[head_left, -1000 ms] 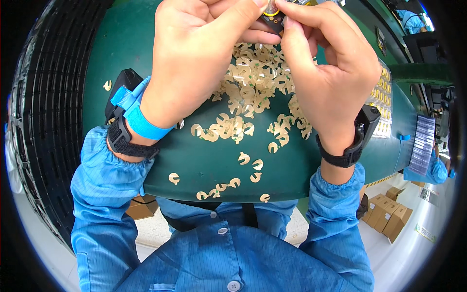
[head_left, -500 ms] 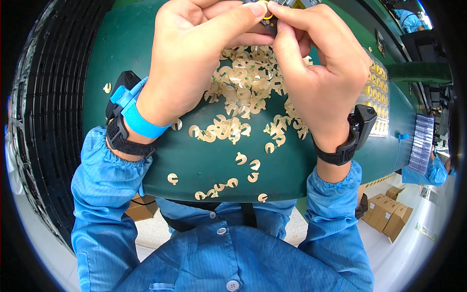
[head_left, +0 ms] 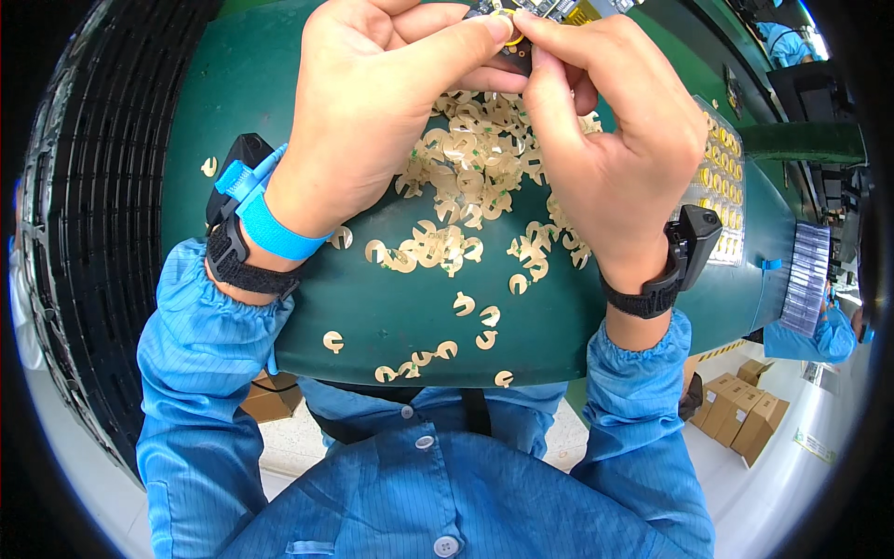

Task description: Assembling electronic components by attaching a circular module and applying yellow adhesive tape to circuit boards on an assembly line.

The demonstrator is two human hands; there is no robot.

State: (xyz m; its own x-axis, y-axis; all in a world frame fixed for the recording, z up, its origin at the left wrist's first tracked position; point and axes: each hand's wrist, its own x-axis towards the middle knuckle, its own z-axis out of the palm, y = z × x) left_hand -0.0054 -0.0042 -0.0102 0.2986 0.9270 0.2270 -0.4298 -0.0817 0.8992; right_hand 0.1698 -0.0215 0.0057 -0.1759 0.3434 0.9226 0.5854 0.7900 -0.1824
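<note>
At the top edge my left hand (head_left: pixel 368 107) is closed on a small dark circuit board (head_left: pixel 515 61), its thumb pressing beside a yellow ring (head_left: pixel 516 40) on the board. My right hand (head_left: pixel 624 135) meets it there, thumb and forefinger pinched at the ring's right side. What lies between those two fingertips is hidden. Below both hands spreads a heap of cream, notched round pieces (head_left: pixel 470 154), some with small green marks. Loose ones (head_left: pixel 333 342) lie nearer the table's front edge.
The green table (head_left: pixel 391 317) carries a clear tray (head_left: pixel 731 177) of yellow round parts at right. Black ribbed racks (head_left: pixel 93 233) stand along the left. Stacked cartons (head_left: pixel 740 410) sit on the floor at right. A person in blue (head_left: pixel 824 335) is beyond the table.
More of the circuit board shows beyond my right forefinger, with its components in view. My hands have shifted only slightly, keeping their pinch around the yellow ring.
</note>
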